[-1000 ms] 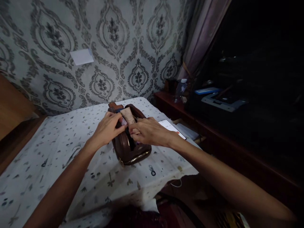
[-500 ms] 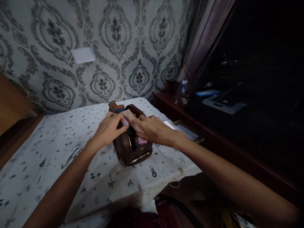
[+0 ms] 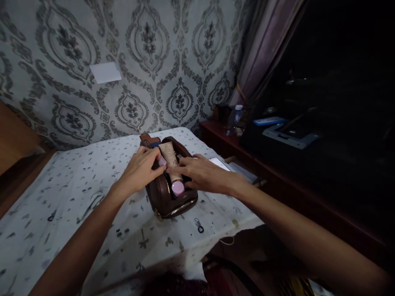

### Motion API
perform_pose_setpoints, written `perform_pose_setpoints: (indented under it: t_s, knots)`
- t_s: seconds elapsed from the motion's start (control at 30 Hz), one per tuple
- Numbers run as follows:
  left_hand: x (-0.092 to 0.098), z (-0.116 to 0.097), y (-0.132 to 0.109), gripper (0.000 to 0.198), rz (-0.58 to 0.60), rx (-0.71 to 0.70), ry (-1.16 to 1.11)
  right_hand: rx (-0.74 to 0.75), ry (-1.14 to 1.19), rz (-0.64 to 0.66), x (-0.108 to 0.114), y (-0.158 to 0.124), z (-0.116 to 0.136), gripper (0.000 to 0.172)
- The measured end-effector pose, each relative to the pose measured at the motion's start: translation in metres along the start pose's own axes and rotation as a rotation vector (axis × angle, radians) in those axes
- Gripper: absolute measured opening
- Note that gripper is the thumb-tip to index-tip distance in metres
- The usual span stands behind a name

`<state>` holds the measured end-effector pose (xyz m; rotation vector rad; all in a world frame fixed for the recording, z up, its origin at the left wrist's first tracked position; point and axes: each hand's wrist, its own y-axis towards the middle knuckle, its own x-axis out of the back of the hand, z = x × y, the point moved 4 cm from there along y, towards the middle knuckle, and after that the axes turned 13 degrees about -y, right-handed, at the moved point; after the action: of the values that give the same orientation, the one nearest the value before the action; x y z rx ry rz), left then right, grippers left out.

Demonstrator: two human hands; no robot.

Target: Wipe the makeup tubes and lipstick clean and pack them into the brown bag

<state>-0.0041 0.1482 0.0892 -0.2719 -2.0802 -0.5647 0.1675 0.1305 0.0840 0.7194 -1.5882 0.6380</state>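
Note:
A brown zip-up toiletry bag (image 3: 159, 193) lies unzipped on the cloth-covered table. Inside it is a beige squeeze tube (image 3: 168, 153), lying lengthwise, with a round pink lid (image 3: 178, 188) near its lower end. My left hand (image 3: 138, 168) is at the bag's left rim, thumb and fingers closed on a small pale pink item (image 3: 162, 161) whose kind I cannot make out. Over the right side of the bag, my right hand (image 3: 205, 172) has its fingers apart, with a fingertip against the tube. The rest of the bag's contents are mostly hidden.
A lit phone (image 3: 219, 163) lies right of the bag. Beyond it, a dark red cabinet (image 3: 216, 129) carries a clear bottle (image 3: 236, 117) and a blue-edged flat item (image 3: 270, 121). The patterned wall (image 3: 148, 61) stands behind the table.
The beige tube has gone down into the bag and now lies lengthwise there. My right hand has loosened from it and shifted slightly right. The pink lid has come into view.

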Motion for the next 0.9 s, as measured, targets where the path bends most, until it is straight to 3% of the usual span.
perform_pose_setpoints:
  t_s: [0.2,0.37,0.47,0.67,0.9]
  knots:
    - [0.007,-0.01,-0.006,0.019,0.043,0.002,0.055,-0.071,-0.1,-0.027,0.002,0.006,0.006,0.033]
    - [0.003,-0.02,-0.023,0.071,0.174,0.014,-0.019,-0.031,-0.138,-0.116,-0.002,-0.002,0.008,0.023]
    - [-0.009,-0.023,-0.028,0.092,0.145,0.053,0.035,-0.007,-0.156,-0.19,-0.007,-0.008,0.007,0.024]
    - [-0.023,-0.019,-0.027,0.097,0.106,0.156,0.093,-0.021,-0.183,-0.242,-0.014,-0.013,0.008,0.032]
    - [-0.019,-0.016,-0.026,0.094,0.143,0.1,0.166,-0.006,-0.138,-0.232,-0.008,-0.016,0.013,0.023]
